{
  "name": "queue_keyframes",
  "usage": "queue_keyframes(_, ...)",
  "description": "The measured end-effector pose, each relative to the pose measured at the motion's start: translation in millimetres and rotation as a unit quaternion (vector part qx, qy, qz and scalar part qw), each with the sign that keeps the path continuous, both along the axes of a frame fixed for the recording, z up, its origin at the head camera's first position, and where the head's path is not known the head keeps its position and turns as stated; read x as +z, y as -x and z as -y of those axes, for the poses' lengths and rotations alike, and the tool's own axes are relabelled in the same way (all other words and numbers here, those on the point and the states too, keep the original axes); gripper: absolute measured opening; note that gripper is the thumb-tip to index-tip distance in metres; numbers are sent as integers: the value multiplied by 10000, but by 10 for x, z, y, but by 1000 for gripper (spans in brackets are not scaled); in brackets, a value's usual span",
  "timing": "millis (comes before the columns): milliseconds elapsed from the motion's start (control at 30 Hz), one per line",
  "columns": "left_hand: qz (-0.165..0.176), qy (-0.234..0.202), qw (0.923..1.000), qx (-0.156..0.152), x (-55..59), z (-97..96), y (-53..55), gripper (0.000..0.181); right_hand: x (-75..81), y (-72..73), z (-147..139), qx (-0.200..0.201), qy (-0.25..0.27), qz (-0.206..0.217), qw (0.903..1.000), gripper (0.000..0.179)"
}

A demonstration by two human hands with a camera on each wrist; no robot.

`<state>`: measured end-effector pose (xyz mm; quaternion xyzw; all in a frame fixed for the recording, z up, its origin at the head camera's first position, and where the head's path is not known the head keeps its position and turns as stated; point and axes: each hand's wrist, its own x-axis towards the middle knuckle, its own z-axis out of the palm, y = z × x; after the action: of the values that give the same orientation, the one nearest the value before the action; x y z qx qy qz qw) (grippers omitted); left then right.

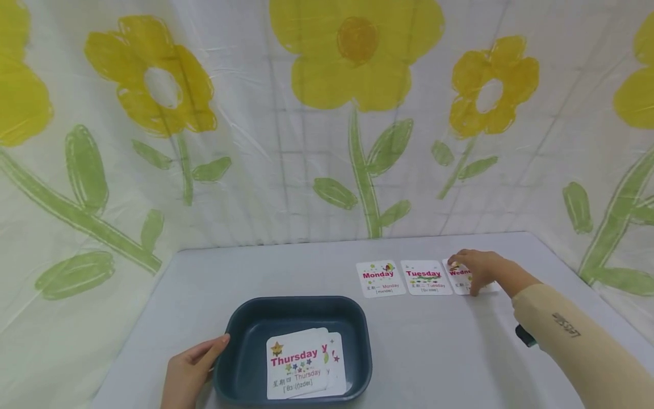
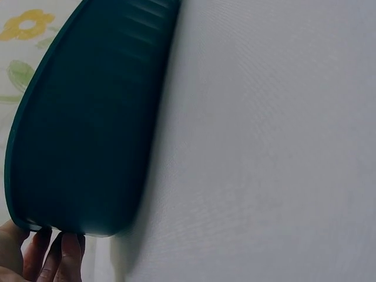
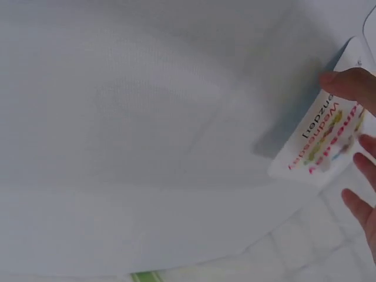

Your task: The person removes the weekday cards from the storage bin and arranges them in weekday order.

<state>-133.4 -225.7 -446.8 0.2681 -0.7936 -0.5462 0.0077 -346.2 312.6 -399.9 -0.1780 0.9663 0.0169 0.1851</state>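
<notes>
At the right of the table, my right hand (image 1: 482, 270) holds the Wednesday card (image 1: 461, 286) by its edges. In the right wrist view the thumb (image 3: 349, 83) lies at one edge of that card and fingers at the opposite edge; it casts a shadow beside it. Left of it, the Tuesday card (image 1: 427, 278) and the Monday card (image 1: 380, 279) lie side by side. My left hand (image 1: 191, 366) grips the left rim of a dark teal plastic basin (image 1: 244, 346). Inside sits a small pile with the Thursday card (image 1: 293, 372) on top; the cards beneath are mostly covered.
A white table (image 1: 409, 346) carries everything. Behind it hangs a pale curtain (image 1: 245, 187) printed with yellow flowers, close to the table's far edge. The basin stands at the near left, with the row of cards farther back on the right.
</notes>
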Motion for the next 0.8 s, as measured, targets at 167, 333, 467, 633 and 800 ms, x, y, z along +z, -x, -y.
queue_keyframes(167, -2, -13, 10000, -35, -2, 1, -1, 82, -5, -12, -4, -22, -54, -6, 10000, 74)
queue_keyframes(333, 40, 9, 10000, -6, 5, -5, -2, 86, 7, -22, -13, -54, -33, -49, 10000, 67)
queue_keyframes(467, 43, -10, 10000, -3, 11, -11, -5, 86, 36, -30, -36, -40, 71, -95, 9999, 52)
queue_keyframes(633, 12, -25, 10000, -5, 8, -7, -7, 84, 50, -54, -63, -58, 545, -207, 9983, 39)
queue_keyframes(800, -8, -51, 10000, 1, -10, 0, -5, 85, 66, -123, -29, -100, 925, -72, 9956, 36)
